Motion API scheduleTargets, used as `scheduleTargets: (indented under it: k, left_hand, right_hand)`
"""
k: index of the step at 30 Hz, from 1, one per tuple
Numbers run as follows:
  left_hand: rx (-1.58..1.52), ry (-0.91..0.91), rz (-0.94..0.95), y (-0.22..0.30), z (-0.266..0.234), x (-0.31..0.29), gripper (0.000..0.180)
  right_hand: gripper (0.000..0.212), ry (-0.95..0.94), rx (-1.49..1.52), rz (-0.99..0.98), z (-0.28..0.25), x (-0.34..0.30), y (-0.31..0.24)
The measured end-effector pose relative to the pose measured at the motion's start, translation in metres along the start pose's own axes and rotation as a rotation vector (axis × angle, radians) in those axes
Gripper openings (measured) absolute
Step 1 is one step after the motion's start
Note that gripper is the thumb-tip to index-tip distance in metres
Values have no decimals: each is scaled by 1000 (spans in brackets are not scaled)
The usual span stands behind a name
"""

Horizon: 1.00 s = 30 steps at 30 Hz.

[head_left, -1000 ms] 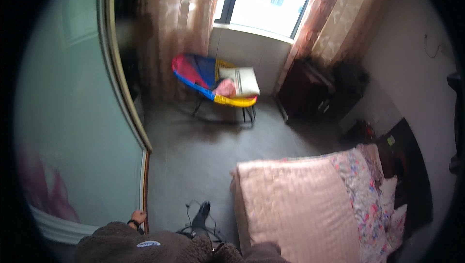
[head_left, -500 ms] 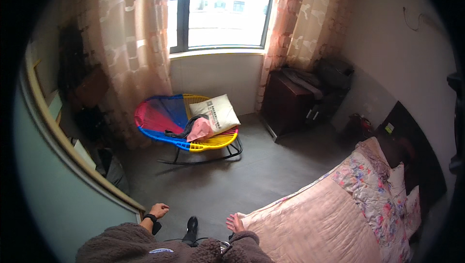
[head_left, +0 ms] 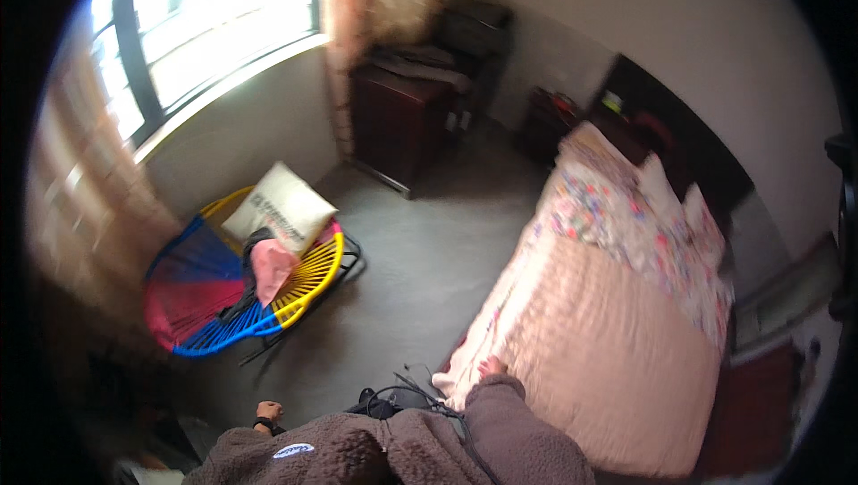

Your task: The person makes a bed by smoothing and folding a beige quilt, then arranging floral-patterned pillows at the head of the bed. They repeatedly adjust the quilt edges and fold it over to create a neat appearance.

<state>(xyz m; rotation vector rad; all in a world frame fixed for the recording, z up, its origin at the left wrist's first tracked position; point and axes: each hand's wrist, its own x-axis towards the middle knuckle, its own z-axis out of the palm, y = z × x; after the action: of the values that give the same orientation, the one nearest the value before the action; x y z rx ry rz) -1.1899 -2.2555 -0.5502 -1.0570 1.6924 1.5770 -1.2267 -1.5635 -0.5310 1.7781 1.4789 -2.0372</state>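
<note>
**A:** What does the head view show of the hands?

**B:** The right hand (head_left: 491, 366) is at the near left corner of a pink quilt (head_left: 599, 342), fingers seemingly apart and nothing visible in them; contact cannot be told. The left hand (head_left: 269, 411) hangs low near a rocking chair (head_left: 192, 295), fingers curled, though whether around anything, one cannot tell.

**A:** Why do things lie as they do?

**B:** The quilt spreads to the wearer's right, below floral bedding (head_left: 617, 217), probably laid flat as a top cover. A pale cushion (head_left: 284, 208) and pink cloth (head_left: 273, 268) rest in the chair, whose dished seat likely keeps them from sliding off.

**A:** And in the way?

**B:** The chair stands between the wearer and the window (head_left: 214, 29). Black cables (head_left: 407, 387) loop before a brown jacket (head_left: 313, 449) and could catch. A dark cabinet (head_left: 398, 118) stands beyond.
</note>
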Motion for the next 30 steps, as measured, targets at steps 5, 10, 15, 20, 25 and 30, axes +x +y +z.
scheduleTargets:
  k: [5, 10, 15, 20, 25, 30]
  left_hand:
    - [163, 41, 245, 96, 37, 59, 16]
    - [595, 0, 379, 195, 115, 113, 26]
    - [978, 79, 424, 292, 198, 170, 24]
    - [1905, -361, 797, 414, 290, 245, 36]
    - [1744, -366, 1441, 536, 453, 245, 19]
    - [1416, -494, 1228, 629, 625, 204, 20]
  right_hand:
    - [32, 29, 25, -11, 31, 17, -5]
    - [34, 61, 92, 11, 61, 28, -35]
    - [31, 153, 235, 65, 79, 75, -71]
    - [38, 138, 505, 294, 100, 143, -84]
    - [30, 80, 599, 339, 121, 188, -106]
    - [34, 102, 879, 336, 128, 218, -162]
